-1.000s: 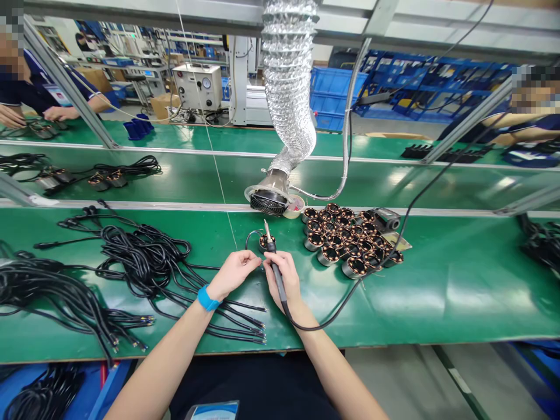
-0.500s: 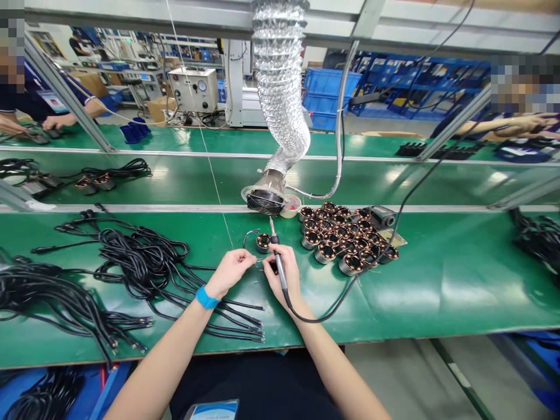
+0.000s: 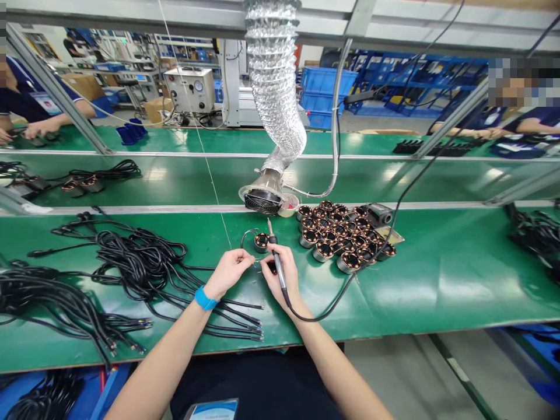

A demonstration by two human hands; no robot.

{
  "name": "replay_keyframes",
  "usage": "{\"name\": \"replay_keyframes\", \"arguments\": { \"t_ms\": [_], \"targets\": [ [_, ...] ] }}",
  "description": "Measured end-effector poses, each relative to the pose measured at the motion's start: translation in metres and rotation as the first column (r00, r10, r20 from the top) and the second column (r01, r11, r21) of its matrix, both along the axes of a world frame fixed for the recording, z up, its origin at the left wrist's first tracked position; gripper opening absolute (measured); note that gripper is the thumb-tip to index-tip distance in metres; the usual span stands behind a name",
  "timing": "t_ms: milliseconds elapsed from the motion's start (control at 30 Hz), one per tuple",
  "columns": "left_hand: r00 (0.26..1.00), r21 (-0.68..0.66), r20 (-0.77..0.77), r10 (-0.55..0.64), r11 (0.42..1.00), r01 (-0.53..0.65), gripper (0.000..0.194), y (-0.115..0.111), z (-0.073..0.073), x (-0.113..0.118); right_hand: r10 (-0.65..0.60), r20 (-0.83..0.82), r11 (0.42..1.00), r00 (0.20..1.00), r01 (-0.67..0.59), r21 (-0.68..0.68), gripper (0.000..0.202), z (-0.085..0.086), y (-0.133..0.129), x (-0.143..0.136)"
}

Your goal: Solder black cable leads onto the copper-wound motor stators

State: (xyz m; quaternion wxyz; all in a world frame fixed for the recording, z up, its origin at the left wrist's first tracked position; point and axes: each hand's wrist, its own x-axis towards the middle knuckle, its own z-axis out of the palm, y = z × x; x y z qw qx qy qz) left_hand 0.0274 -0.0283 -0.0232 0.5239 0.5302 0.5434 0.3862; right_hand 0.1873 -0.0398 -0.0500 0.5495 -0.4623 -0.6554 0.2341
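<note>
My left hand [image 3: 228,272], with a blue band at its wrist, pinches a thin wire [image 3: 257,260] at its fingertips. My right hand [image 3: 286,279] is closed around a soldering iron [image 3: 279,269] whose tip points up and away from me. Its thumb and fingertips meet close to the same wire; a dark part beneath them is mostly hidden. Just beyond both hands a copper-wound stator [image 3: 261,242] sits on the green bench, with a black lead curving at its left.
Several stators [image 3: 324,251] stand grouped to the right. Bundles of black cables [image 3: 135,256] cover the left. A foil exhaust duct [image 3: 276,87] hangs down to a black-grilled fan [image 3: 263,202] ahead of my hands. The iron's cord [image 3: 336,306] loops rightward. Co-workers sit across the bench.
The whole view has shifted slightly, so things sit a little further left. My hands keep nearly the same pose over the wire. The co-worker's arms at the right have lowered.
</note>
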Motion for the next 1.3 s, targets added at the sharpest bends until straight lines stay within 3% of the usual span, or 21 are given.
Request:
{"name": "replay_keyframes", "arguments": {
  "t_ms": [233, 433, 567, 767, 1300],
  "targets": [
    [1.0, -0.027, -0.017, -0.025, 0.999, 0.025, 0.03, 0.0, 0.0, 0.0, -0.115, -0.121, 0.993, 0.986, 0.116, -0.001, 0.022, 0.007, -0.016, 0.006],
    [0.998, -0.017, -0.041, -0.037, 0.999, 0.037, 0.031, -0.001, -0.001, -0.001, -0.25, -0.161, 0.951, 0.955, 0.274, 0.144, 0.02, -0.013, -0.028, 0.016],
    [0.999, -0.013, -0.042, -0.035, 0.999, 0.035, 0.032, -0.001, -0.002, -0.001, -0.234, -0.143, 0.942, 0.962, 0.26, 0.21, 0.023, -0.02, -0.031, 0.017],
    [0.999, -0.006, -0.044, -0.025, 1.0, 0.025, 0.033, 0.0, -0.002, 0.0, -0.187, -0.075, 0.946, 0.979, 0.2, 0.256, 0.019, -0.012, -0.029, 0.016],
    [0.999, -0.007, -0.037, -0.02, 1.0, 0.02, 0.033, -0.001, -0.003, 0.0, -0.268, -0.182, 0.948, 0.946, 0.293, 0.127, 0.024, -0.017, -0.029, 0.015]
  ]
}}
